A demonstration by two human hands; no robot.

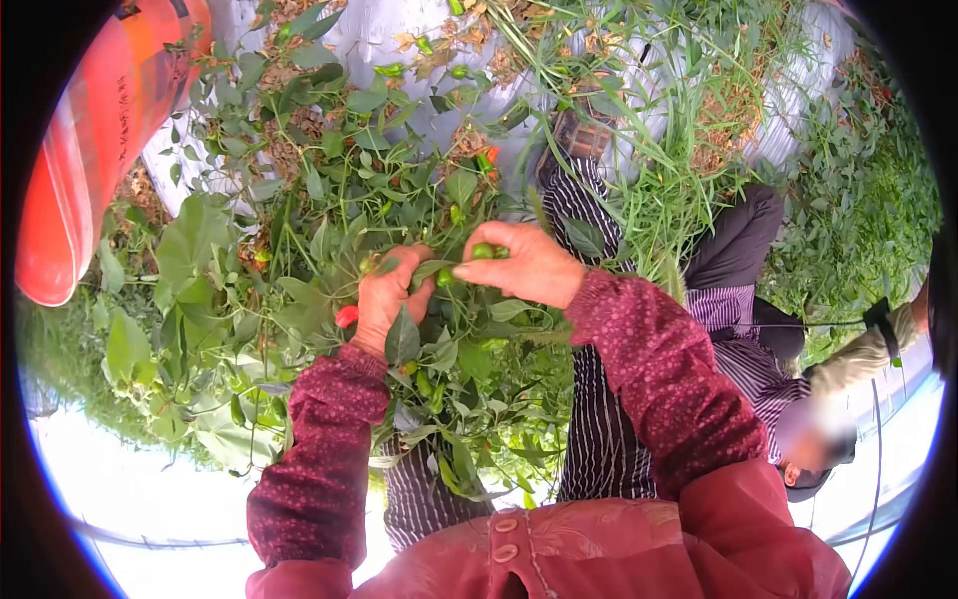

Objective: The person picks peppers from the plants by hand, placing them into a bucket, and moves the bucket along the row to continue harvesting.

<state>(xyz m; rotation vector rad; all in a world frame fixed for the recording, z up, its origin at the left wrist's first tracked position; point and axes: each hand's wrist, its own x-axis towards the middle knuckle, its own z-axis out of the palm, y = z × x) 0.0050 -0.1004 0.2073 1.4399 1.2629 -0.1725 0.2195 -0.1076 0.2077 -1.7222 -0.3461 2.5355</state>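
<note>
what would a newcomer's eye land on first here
Probably the big red object at the upper left. Next, near the middle among leaves, the right hand holds green peppers, and a red pepper shows beside the left hand. Off to the right is another person in striped clothes.

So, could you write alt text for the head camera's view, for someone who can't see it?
A person's right grip holds small green peppers at a leafy pepper plant, with the left grip close beside, among the leaves. A large red object shows at upper left; another person in striped clothing is at right.
</note>
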